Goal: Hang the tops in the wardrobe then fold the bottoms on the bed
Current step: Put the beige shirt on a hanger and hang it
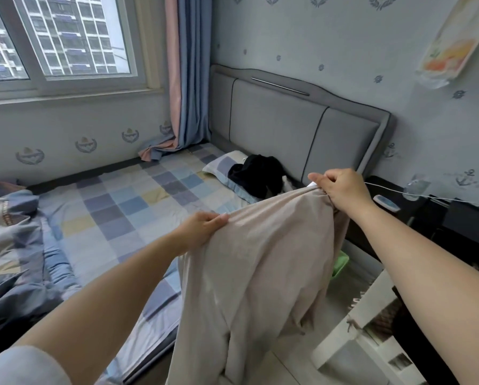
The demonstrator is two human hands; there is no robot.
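A beige garment (255, 273) hangs in the air over the near edge of the bed (138, 207), which has a checked sheet. My left hand (202, 226) grips its top edge on the left. My right hand (341, 187) pinches the same edge higher up on the right, beside a white label. The cloth drapes down between my arms, past the side of the bed. A black garment (260, 173) lies crumpled on the pillow (227, 165) near the headboard. No wardrobe is in view.
A rumpled blue-grey quilt (13, 245) covers the bed's left part. A padded grey headboard (302, 126) stands behind. A dark bedside table (427, 215) with a cable is at the right, a white shelf unit (371, 329) below it. Window and curtain are at the far left.
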